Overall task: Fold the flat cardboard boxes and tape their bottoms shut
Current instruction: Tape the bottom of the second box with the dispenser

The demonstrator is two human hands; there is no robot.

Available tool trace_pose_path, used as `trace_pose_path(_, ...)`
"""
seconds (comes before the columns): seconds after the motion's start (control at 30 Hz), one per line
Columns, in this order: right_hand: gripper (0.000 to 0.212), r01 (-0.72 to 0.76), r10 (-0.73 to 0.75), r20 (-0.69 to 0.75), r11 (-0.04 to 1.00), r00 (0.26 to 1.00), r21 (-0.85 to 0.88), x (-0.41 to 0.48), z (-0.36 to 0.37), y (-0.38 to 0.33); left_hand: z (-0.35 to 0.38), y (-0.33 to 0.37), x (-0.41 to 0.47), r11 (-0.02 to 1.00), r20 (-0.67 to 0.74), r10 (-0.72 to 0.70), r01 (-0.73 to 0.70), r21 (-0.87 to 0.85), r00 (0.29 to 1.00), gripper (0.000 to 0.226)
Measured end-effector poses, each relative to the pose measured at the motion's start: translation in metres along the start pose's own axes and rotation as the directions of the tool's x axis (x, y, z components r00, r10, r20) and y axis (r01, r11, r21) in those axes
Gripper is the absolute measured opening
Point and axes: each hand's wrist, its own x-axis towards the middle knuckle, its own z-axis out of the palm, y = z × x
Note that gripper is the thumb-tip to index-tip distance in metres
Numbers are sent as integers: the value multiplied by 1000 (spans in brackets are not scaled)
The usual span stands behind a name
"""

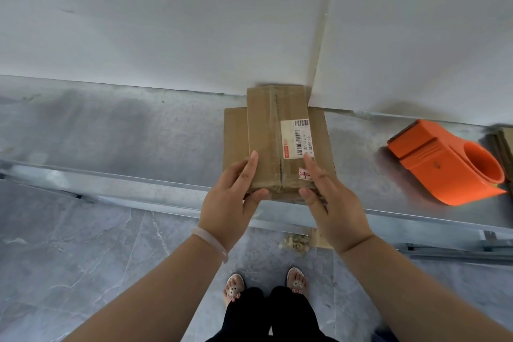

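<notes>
A small flattened cardboard box with a white barcode label lies on top of a wider flat cardboard box, on a grey metal shelf against the white wall. My left hand holds the small box at its near left corner, thumb across the front edge and fingers along the side. My right hand holds the near right corner the same way. An orange tape dispenser lies on its side to the right of the boxes.
More flat cardboard shows at the far right edge behind the dispenser. Below the shelf are a grey tiled floor, a cardboard scrap with some debris, and my sandalled feet.
</notes>
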Motion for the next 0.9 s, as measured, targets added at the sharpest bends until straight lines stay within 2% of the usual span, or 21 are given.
trace_pose_path(0.1,55,-64,61,69,996,996,55,-3,-4,1,1,-3,-5,999,19,-24,25,-45,1000,58)
trace_pose_path(0.23,52,-295,256,173,920,951,258,-4,-8,6,-1,-6,-10,983,69,-91,101,-152,993,55)
trace_pose_path(0.3,54,-344,291,230,907,929,242,-1,-10,10,-2,-6,-10,956,112,-121,146,-255,986,53)
trace_pose_path(0.4,45,-413,330,277,844,903,341,-3,-11,10,-5,-7,-10,875,179,-188,248,-415,966,49)
trace_pose_path(0.57,54,-437,347,281,809,895,393,-2,-12,-2,-10,-2,-8,752,266,-294,394,-528,918,42)
trace_pose_path(0.67,41,-510,404,312,678,860,529,-1,-10,-5,-14,8,-4,601,311,-381,489,-632,871,46)
trace_pose_path(0.77,39,-571,487,316,572,814,590,0,-11,-13,-15,22,-1,448,332,-471,546,-708,817,45)
trace_pose_path(0.83,39,-586,517,306,558,799,587,2,-13,-22,-15,29,-1,427,322,-498,551,-717,805,44)
trace_pose_path(0.9,39,-589,543,282,548,791,594,4,-17,-31,-14,35,-5,467,324,-482,552,-691,814,44)
